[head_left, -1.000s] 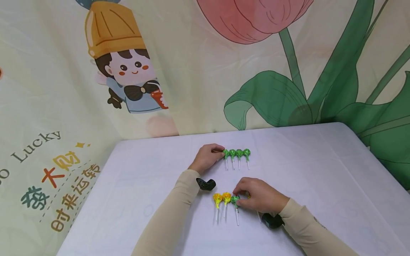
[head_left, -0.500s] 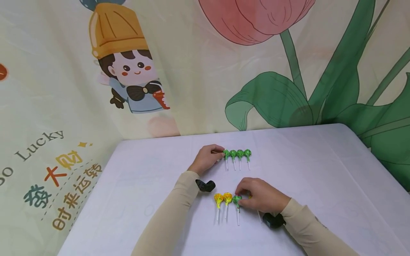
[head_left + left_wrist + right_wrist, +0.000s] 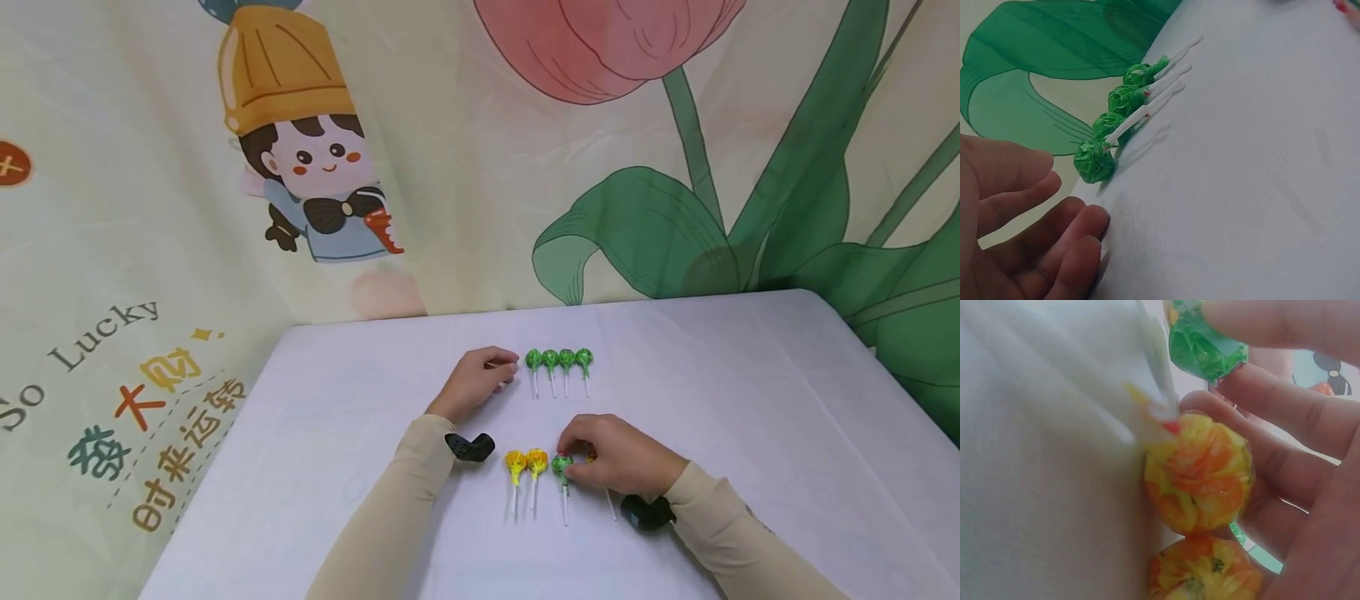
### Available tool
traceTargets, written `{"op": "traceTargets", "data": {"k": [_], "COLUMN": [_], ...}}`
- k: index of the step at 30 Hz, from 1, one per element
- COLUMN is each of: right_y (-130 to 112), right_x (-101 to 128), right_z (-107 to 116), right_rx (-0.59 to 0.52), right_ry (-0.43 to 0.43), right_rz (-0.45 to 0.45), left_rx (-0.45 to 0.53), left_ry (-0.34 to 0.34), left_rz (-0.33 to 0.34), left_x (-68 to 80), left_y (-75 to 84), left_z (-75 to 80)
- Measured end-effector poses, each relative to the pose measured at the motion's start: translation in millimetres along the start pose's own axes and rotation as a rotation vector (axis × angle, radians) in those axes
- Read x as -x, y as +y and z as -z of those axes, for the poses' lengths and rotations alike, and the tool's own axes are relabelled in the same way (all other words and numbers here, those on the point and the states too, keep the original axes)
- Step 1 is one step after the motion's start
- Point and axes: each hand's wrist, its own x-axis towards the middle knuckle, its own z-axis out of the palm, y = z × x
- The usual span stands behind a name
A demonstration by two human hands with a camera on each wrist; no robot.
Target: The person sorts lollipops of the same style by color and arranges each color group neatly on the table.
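Observation:
In the head view, several green-wrapped lollipops (image 3: pixel 567 358) lie side by side at the back of the table, sticks toward me. My left hand (image 3: pixel 474 379) is just left of that row, fingers loosely bent and holding nothing; a gap shows between its fingertips (image 3: pixel 1099 219) and the nearest green candy (image 3: pixel 1094 161). Nearer me, my right hand (image 3: pixel 618 454) pinches another green lollipop (image 3: pixel 561 467) between thumb and finger. To its left lie two yellow lollipops (image 3: pixel 536 462). More yellow lollipops (image 3: pixel 1200 475) sit under the right palm, mostly hidden from the head view.
A white cloth covers the table (image 3: pixel 360 500). Behind its back edge hangs a printed backdrop (image 3: pixel 465 167) with a cartoon child and a flower. Black wrist cameras (image 3: pixel 470 447) are strapped over both beige sleeves.
My left hand has drawn back leftward from the green row, which stays put. The green lollipop in my right hand has shifted slightly right, away from the two yellow ones.

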Motion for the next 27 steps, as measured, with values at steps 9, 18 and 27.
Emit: {"op": "traceTargets", "data": {"k": [9, 18, 27], "right_y": [2.2, 3.1, 5.1], "right_x": [0.6, 1.5, 1.7], "right_z": [-0.2, 1.6, 2.9], "right_rx": [-0.026, -0.067, -0.102], "right_ry": [0.010, 0.011, 0.049], "right_rz": [0.000, -0.007, -0.017], "left_rx": [-0.046, -0.055, -0.074], "left_ry": [0.000, -0.031, -0.062], "left_rz": [0.008, -0.002, -0.042], "left_x": [24.1, 41.7, 59.4], "left_y": [-0.9, -3.7, -6.3], "left_z": [6.6, 5.7, 7.4]}}
